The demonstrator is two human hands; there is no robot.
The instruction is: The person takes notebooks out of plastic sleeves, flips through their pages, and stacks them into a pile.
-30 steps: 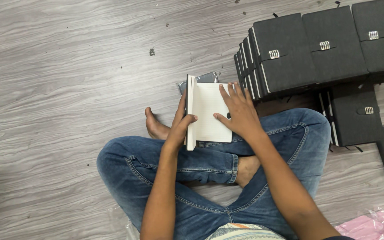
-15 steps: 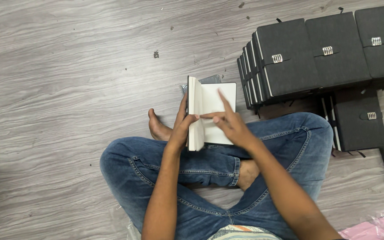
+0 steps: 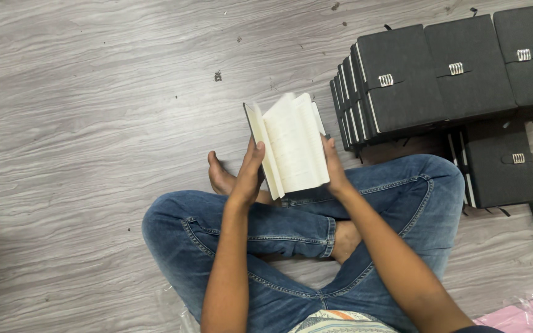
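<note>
A: What is in the hands?

B: An open notebook (image 3: 291, 145) with a dark cover and cream pages, held upright over the crossed legs in blue jeans (image 3: 291, 228). Several pages are fanned out in an arc between the two covers.

A: How is it gripped?

B: The left hand (image 3: 249, 176) is closed on the left cover, thumb lying up along its edge and the fingers hidden behind it. The right hand (image 3: 334, 169) clasps the right side, thumb against the outer pages, the other fingers out of sight behind the back cover. Both hands pinch the notebook from opposite sides.

A: Where does that notebook sit against everything else?

B: Take the notebook as the mark. Just to its right, not touching it that I can tell, stands a row of closed black notebooks (image 3: 365, 105) packed on edge, with three more lying flat on top of the stack, each with a small metal clasp (image 3: 386, 80). Further right and lower lies another black notebook (image 3: 501, 166) beside the knee. Below the notebook, a bare foot (image 3: 220, 179) pokes out to the left of the left hand. All of it rests on a grey wood-grain floor (image 3: 94, 123). Far down to the right is a pink plastic wrapper (image 3: 525, 311).
</note>
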